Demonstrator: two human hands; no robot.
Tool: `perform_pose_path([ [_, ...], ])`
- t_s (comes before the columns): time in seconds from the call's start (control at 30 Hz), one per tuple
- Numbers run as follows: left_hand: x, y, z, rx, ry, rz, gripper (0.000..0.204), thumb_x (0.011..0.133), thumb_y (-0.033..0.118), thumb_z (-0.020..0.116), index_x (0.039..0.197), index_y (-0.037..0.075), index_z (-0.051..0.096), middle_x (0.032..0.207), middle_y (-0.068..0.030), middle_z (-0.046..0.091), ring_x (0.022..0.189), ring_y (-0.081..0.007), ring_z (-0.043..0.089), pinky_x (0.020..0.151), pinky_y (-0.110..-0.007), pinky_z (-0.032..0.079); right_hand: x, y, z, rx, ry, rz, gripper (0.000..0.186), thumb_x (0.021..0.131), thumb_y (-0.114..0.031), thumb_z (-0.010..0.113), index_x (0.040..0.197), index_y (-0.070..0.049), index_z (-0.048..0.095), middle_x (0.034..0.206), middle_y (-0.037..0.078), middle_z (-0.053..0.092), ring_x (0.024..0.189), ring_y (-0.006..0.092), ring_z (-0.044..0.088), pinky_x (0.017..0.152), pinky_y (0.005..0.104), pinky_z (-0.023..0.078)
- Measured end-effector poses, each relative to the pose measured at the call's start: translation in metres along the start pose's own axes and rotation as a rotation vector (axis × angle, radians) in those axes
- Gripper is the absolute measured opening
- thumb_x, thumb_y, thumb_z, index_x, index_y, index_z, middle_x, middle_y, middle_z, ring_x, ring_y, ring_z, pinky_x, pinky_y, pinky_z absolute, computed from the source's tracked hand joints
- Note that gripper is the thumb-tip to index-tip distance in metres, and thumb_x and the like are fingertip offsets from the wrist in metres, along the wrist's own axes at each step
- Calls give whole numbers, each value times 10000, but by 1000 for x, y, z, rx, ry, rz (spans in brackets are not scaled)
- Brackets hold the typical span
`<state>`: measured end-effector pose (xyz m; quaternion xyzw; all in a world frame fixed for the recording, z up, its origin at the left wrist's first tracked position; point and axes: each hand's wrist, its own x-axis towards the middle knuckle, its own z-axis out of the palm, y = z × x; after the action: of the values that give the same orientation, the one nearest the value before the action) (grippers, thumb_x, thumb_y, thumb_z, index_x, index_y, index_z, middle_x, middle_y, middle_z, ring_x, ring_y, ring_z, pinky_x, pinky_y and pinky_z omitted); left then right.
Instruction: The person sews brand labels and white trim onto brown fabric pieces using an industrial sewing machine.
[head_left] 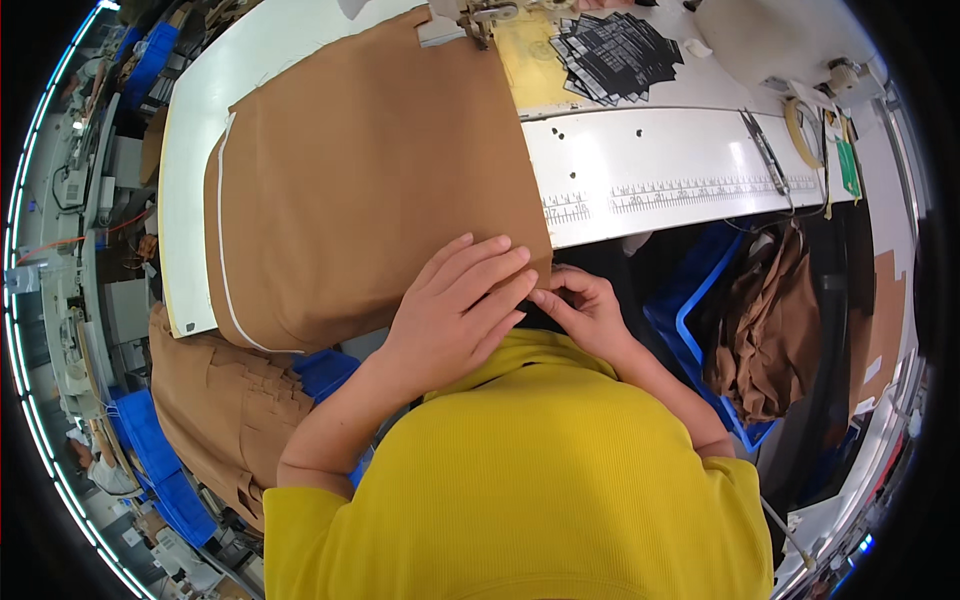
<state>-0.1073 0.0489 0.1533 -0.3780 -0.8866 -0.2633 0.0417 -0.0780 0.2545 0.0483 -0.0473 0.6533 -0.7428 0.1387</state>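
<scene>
A large brown fabric panel (370, 160) lies over the white sewing table and hangs past its near edge. White tape or trim (224, 240) runs along its left side. My left hand (465, 300) rests with fingers stretched flat on the panel near its lower right corner. Beside it, my right hand (585, 308) pinches the corner edge of the panel between thumb and bent fingers. At the top, the panel's far edge reaches the sewing machine's presser foot area (480, 25).
Dark labels (615, 58) are piled beside the machine. Thread snips (765, 150) and a tape roll (803, 130) lie at the right of the ruler-marked table edge (690, 195). Brown pieces fill a blue bin (690, 320) at right; more brown fabric (220, 400) is stacked at left.
</scene>
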Motion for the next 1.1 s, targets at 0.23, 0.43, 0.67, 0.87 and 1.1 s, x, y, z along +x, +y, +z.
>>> perform_pose_path([
  [0.23, -22, -2, 37, 270, 200, 54, 286, 738, 173, 750, 1013, 180, 670, 1156, 3, 604, 1209, -212, 519, 1130, -511, 149, -10, -20, 10, 145, -46, -59, 45, 888, -10, 632, 916, 25, 634, 963, 37, 593, 722, 50, 504, 631, 191, 433],
  [0.43, -23, -7, 45, 234, 293, 216, 136, 727, 126, 722, 787, 175, 610, 1001, 58, 639, 1095, -155, 591, 1125, -480, 151, -13, -23, 5, 183, -108, -28, 60, 872, -4, 635, 931, 8, 625, 985, 35, 598, 816, 62, 549, 692, 204, 461],
  [0.67, -20, 0, 37, 125, 281, 224, 198, 735, 97, 727, 730, 165, 540, 869, 67, 643, 945, -139, 643, 1115, -459, 168, -12, -31, 1, 306, -191, -17, 275, 853, 12, 639, 1123, -2, 592, 1028, 22, 603, 901, 81, 565, 776, 237, 473],
  [0.87, -21, 2, 38, 122, 283, 199, 192, 735, 74, 730, 753, 162, 560, 850, 56, 637, 873, -141, 643, 1095, -442, 204, -11, -33, -4, 499, -320, 153, 315, 888, -13, 575, 1202, 18, 575, 1089, 39, 622, 947, 98, 583, 844, 250, 464],
  [1.1, -25, 3, 40, 121, 305, 192, 204, 690, 81, 758, 821, 169, 628, 832, 29, 562, 824, -162, 599, 1062, -435, 257, -11, -30, 0, 569, -269, 204, 275, 954, -95, 498, 1169, 32, 615, 1030, 53, 661, 920, 93, 597, 837, 249, 478],
])
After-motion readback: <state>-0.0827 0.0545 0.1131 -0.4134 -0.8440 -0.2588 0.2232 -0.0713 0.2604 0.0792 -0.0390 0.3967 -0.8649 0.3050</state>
